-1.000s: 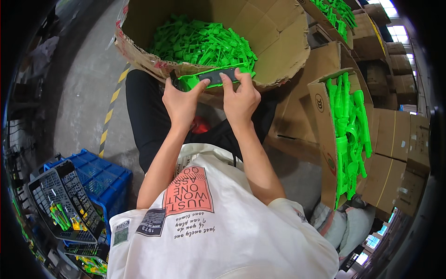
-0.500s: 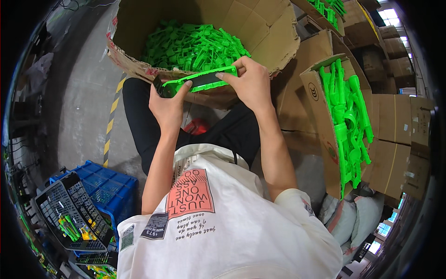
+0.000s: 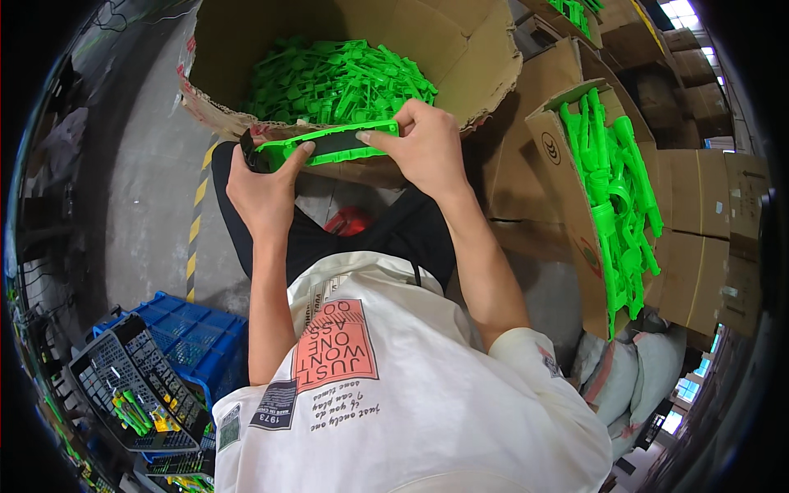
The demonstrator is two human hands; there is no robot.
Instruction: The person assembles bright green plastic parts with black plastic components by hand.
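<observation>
- Hands first: the left hand (image 3: 265, 191) and the right hand (image 3: 423, 148) each pinch one end of a long green and black plastic piece (image 3: 325, 145), thumbs pressed on its near side, fingers wrapped behind.
- The piece lies level between the two hands, held in the air just in front of the near rim of the big cardboard box (image 3: 485, 57) and above the person's lap.
- That box stands open and holds a heap of green plastic parts (image 3: 337, 78) (too many and too tangled to count).
- A second cardboard box (image 3: 567, 189), to the person's right and tipped on its side, holds longer green plastic pieces (image 3: 616, 189), also past counting.
- More closed cardboard boxes (image 3: 707, 230) are stacked behind it.
- At the lower left a blue crate (image 3: 197, 337) sits on the floor, with one black basket (image 3: 123, 382) leaning against it; the basket holds a few small green and yellow items (image 3: 136, 411), too small to count surely.
- Counted: two hands, one held piece, two open boxes, one crate, one basket.
</observation>
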